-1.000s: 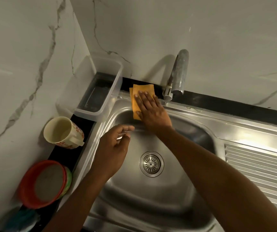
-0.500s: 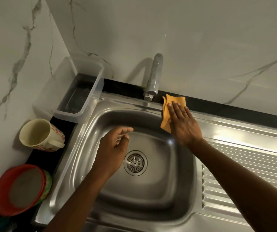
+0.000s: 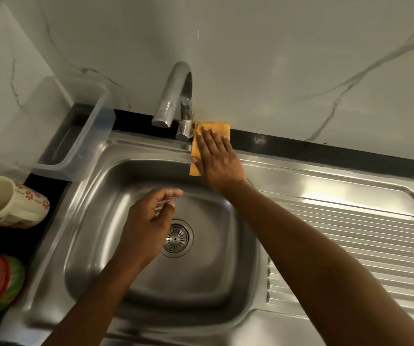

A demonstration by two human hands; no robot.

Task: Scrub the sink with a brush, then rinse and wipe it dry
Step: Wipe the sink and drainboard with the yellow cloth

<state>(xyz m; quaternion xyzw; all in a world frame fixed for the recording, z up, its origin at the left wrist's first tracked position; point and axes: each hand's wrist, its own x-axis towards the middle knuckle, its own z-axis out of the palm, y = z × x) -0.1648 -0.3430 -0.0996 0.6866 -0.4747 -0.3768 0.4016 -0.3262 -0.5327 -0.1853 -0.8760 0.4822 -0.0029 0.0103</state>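
Pressing cloth [image 3: 220, 128] w/ flat R hand [image 3: 217, 161], now against tap [image 3: 173, 96] base; L hand [image 3: 146, 226] loose, empty.

One sink [image 3: 96, 221], one tap [image 3: 173, 96], one cloth [image 3: 195, 151], one mug [image 3: 8, 203].

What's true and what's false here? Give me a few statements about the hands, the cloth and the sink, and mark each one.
1. The right hand presses flat on the orange cloth. True.
2. The cloth lies over the drain. False: it lies on the rear rim of the sink, beside the tap.
3. The left hand holds a brush. False: it holds nothing, over the sink.
4. A floral mug sits left of the sink. True.
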